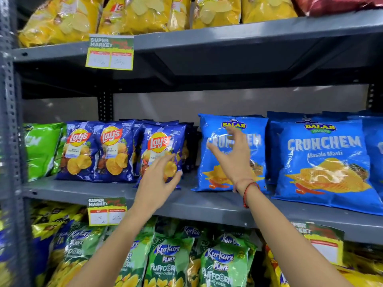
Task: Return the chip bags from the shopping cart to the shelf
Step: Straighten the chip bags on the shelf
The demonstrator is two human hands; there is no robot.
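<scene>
A dark blue Lay's bag point(160, 141) stands upright on the middle shelf point(107, 191), the rightmost of a row of like bags point(97, 150). My left hand point(158, 181) is at its lower front, fingers curved and apart, fingertips touching the bag. My right hand point(233, 156), with a red thread on the wrist, hovers with spread fingers in front of a bright blue Balaji Crunchem bag point(215, 175) and holds nothing. The shopping cart is out of view.
More Crunchem bags point(325, 162) fill the shelf's right side and a green bag point(42, 150) its left. Yellow Lay's bags point(143, 15) sit on the top shelf, Kurkure Puffcorn bags point(167, 264) below. Price tags point(109, 52) hang from shelf edges.
</scene>
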